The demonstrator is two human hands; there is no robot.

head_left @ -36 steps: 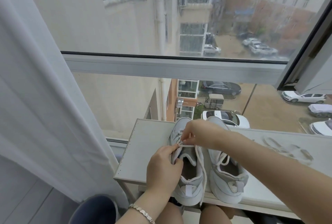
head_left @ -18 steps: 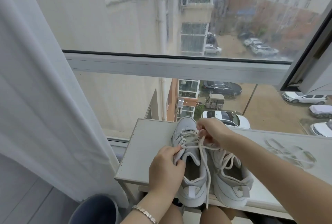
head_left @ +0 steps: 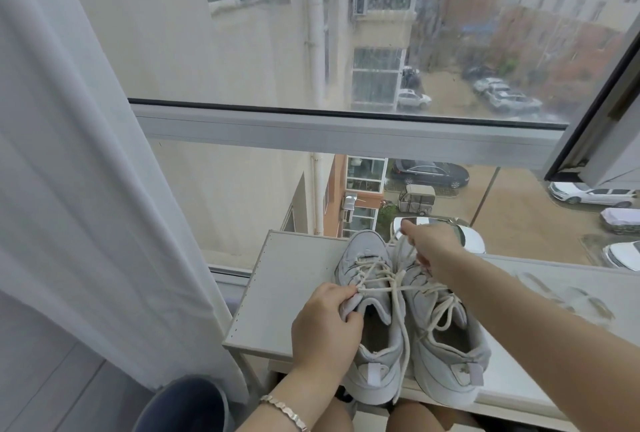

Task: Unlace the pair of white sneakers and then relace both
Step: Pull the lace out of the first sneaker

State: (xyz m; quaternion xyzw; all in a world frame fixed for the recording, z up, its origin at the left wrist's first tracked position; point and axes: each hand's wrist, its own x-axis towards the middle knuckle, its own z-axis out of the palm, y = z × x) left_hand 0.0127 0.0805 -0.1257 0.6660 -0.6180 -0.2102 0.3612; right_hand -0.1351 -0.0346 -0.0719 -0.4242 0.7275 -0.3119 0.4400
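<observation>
On my remote head feed, a pair of white sneakers stands side by side, toes toward the glass, on a pale table set against a rain-streaked window. The person's left hand is curled around the near side of the left sneaker, fingers pinching the upper edge by the tongue where a lace crossing meets it. The right hand is closed in a pinch on the cream lace, held above the toe of the right sneaker with the strand drawn taut across from the left shoe's eyelets. A loose length of the same lace trails down between the two shoes and off the table's near edge. The right sneaker's own lacing lies slack over its tongue. A silver bracelet circles the left wrist. A white curtain hangs at left, and parked cars sit in the wet courtyard far below.
</observation>
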